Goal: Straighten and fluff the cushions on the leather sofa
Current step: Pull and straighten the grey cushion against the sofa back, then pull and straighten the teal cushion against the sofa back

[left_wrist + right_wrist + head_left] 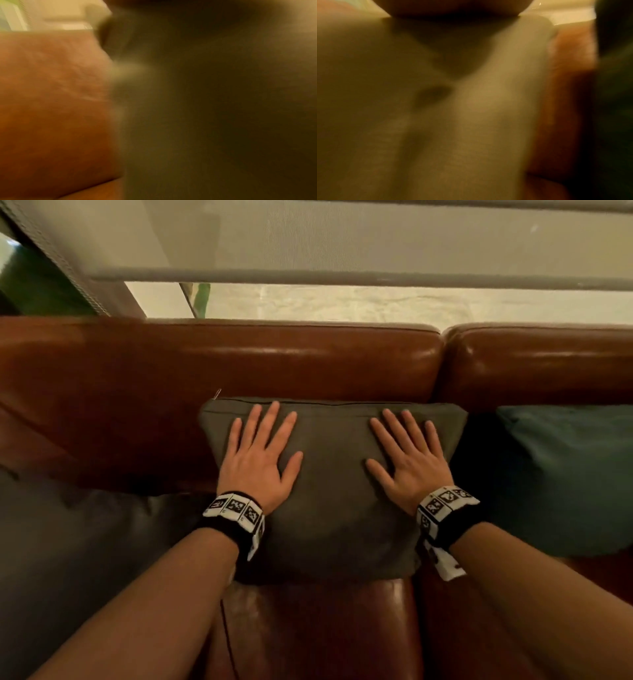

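An olive-grey cushion (330, 474) leans upright against the back of the brown leather sofa (291, 361), its zipped edge on top. My left hand (258, 455) lies flat on the cushion's left half, fingers spread and straight. On its right half my right hand (407, 457) presses the same way, fingers apart. Both wrist views are blurred: the left wrist view shows olive fabric (214, 108) beside brown leather (51, 94), and the right wrist view shows the cushion's fabric (419, 108) close up with leather (565, 94) at its right.
A teal cushion (561, 474) leans against the sofa back to the right. A dark grey cushion (68, 542) lies on the seat at the left. Behind the sofa are a pale blind (342, 241) and a window.
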Tool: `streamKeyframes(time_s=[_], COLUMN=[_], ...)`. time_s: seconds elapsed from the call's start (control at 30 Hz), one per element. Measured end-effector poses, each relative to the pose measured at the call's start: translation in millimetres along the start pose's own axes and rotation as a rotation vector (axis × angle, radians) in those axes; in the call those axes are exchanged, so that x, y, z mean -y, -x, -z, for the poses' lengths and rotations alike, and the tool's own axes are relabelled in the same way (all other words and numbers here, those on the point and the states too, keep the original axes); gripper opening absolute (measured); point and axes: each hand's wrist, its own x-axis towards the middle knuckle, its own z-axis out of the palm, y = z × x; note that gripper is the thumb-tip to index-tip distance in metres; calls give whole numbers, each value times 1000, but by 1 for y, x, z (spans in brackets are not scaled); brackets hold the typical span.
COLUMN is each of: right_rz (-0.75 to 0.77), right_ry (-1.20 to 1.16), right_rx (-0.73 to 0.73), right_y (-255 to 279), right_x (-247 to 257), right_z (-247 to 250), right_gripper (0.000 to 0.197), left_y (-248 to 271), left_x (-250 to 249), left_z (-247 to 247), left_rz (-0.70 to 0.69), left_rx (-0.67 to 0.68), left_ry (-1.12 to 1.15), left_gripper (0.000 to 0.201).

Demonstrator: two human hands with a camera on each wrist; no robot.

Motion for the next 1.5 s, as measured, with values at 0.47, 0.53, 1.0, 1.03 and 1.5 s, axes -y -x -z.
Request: streamKeyframes(time_s=[0.47,0.53,1.0,1.03,1.5], right_rz=[89,18,-215,-333,-917], right_ry=[-51,-42,-503,-479,-815], right_rx=[121,125,-87,-122,-45], right_y=[-37,-32,123,133,106], right_x=[20,3,-119,-153,-504], right_z=[32,30,39,38,51], right_gripper=[55,56,27,25,50], left_y=[-31,-24,60,60,-71], left_x=[34,63,-129,-158,-407], left_z=[33,37,68,64,11], left_rz=[-62,40,-21,-38,495], left_rx=[102,119,34,113,161], left_ry=[-82,-171,802,827,1072], left_gripper=[58,54,33,30,40])
